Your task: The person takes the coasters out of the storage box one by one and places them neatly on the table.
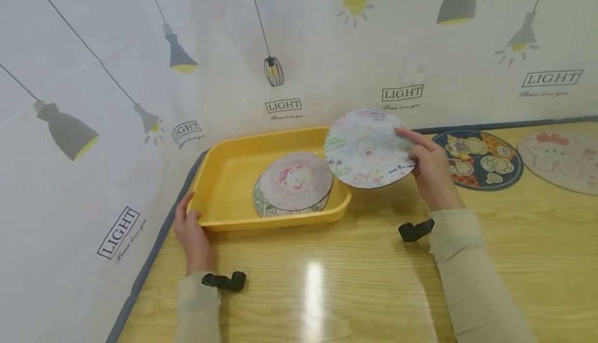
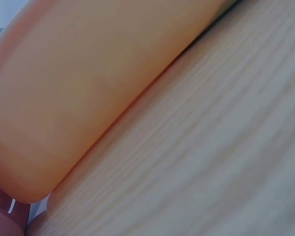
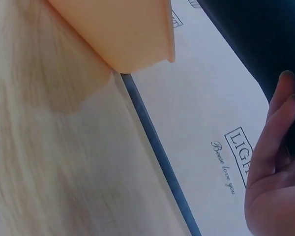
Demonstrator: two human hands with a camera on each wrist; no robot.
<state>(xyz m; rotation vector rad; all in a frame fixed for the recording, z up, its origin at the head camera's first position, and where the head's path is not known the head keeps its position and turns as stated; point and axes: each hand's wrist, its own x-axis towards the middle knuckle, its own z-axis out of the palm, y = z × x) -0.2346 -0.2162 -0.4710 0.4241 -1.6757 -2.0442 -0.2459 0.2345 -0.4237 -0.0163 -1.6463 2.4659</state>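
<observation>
My right hand (image 1: 432,169) pinches the right edge of a round white mat (image 1: 366,148) printed with pastel drawings, raised over the tray's right end. From below, in the right wrist view, the mat's dark underside (image 3: 265,39) shows above the fingers (image 3: 273,132). At the yellow tray's (image 1: 275,222) front left corner, my left hand (image 1: 193,236) grips the rim and outer wall. Inside the tray a pink round mat (image 1: 296,179) overlaps a green-patterned one (image 1: 259,204). The left wrist view mostly holds the tray's outer wall (image 2: 88,88); few finger parts show.
Right of the tray lie a dark blue round mat (image 1: 483,164) with cartoon figures and a pink round mat (image 1: 560,159), cut off by the frame. A white sheet (image 1: 327,47) printed with lamps stands behind and left of the wooden table (image 1: 364,275).
</observation>
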